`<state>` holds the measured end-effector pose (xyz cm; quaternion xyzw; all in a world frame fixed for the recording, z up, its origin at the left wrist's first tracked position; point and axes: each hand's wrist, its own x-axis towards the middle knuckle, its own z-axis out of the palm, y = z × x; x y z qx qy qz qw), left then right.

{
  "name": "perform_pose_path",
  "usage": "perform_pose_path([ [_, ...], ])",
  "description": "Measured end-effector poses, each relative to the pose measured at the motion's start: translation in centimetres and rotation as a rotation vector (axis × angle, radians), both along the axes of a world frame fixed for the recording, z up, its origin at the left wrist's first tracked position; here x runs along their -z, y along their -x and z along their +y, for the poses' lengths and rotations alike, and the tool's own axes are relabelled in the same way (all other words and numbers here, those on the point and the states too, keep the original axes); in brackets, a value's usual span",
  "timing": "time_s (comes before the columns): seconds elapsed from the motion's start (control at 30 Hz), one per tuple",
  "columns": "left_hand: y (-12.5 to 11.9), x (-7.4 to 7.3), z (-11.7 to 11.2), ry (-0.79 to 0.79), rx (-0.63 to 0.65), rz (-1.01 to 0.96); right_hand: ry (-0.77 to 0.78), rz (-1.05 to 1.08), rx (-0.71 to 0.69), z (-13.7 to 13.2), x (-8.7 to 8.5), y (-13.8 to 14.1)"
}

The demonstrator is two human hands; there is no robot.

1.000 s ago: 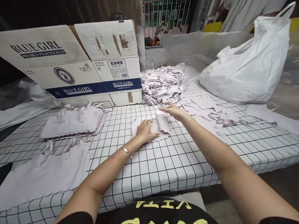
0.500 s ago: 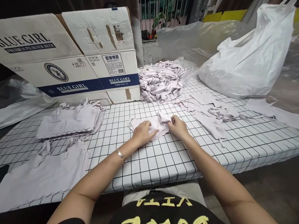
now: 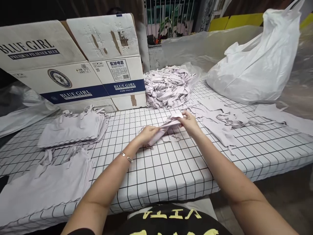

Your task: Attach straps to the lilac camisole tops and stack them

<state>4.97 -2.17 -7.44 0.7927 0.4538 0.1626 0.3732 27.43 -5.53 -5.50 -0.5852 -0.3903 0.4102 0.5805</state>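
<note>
A small pale lilac fabric piece [image 3: 164,128] is lifted off the checked table [image 3: 171,169] between both hands. My left hand [image 3: 146,134], with a bracelet on its wrist, is closed on the piece's lower left end. My right hand [image 3: 188,122] pinches its upper right end, slightly higher. The cloth stretches between them, with thin straps dangling under it.
A heap of similar lilac pieces [image 3: 167,86] lies behind the hands. Loose pieces [image 3: 220,120] spread to the right, flat stacks [image 3: 73,127] and a large one [image 3: 44,182] to the left. A Blue Girl cardboard box [image 3: 73,62] stands at the back left, a white plastic bag [image 3: 259,71] at the back right.
The fabric piece lay flat on the table under both hands; now both hands have gripped its ends and raised it off the table.
</note>
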Motion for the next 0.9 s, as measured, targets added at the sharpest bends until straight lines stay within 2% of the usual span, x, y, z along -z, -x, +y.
perform_pose_path([
  [0.07,2.1,-1.7,1.4,0.181,-0.067,-0.262,0.006,-0.143,-0.031,0.6,-1.6,-1.3],
  [0.13,3.6,-3.5,2.3,0.278,-0.168,-0.494,0.031,-0.317,-0.031,1.1,-3.5,-2.4],
  [0.2,3.8,-5.1,2.7,0.214,-0.275,-0.600,0.044,-0.480,-0.015,1.6,-5.4,-2.9],
  [0.27,2.2,-5.8,2.3,0.151,-0.329,-0.624,0.030,-0.566,-0.019,2.0,-7.1,-2.5],
  [0.33,-0.7,-5.5,1.4,0.192,-0.271,-0.572,-0.004,-0.560,-0.043,2.3,-8.4,-1.5],
  [0.4,-4.1,-4.3,0.4,0.263,-0.161,-0.477,-0.037,-0.510,-0.076,2.5,-9.4,-0.2],
  [0.43,-5.6,-3.5,0.0,0.252,-0.146,-0.439,-0.050,-0.484,-0.096,2.4,-9.8,0.4],
  [0.47,-7.0,-2.7,-0.1,0.210,-0.179,-0.411,-0.062,-0.462,-0.117,2.3,-10.2,0.9],
  [0.53,-8.7,-1.2,0.2,0.094,-0.335,-0.379,-0.077,-0.444,-0.163,2.0,-10.9,1.3],
  [0.6,-9.2,-0.3,1.0,0.048,-0.449,-0.342,-0.078,-0.481,-0.200,1.6,-11.6,1.0],
  [0.67,-8.7,-0.4,1.7,0.064,-0.433,-0.299,-0.065,-0.623,-0.172,1.4,-12.1,0.1],
  [0.7,-8.0,-0.9,1.9,0.064,-0.404,-0.284,-0.060,-0.741,-0.123,1.2,-12.3,-0.6],
  [0.8,-4.9,-3.6,1.4,-0.029,-0.357,-0.289,-0.011,-1.149,0.061,0.1,-12.4,-2.6],
  [0.9,-0.3,-5.9,2.7,-0.185,-0.333,-0.291,0.140,-1.314,0.101,-0.8,-11.8,-4.5],
])
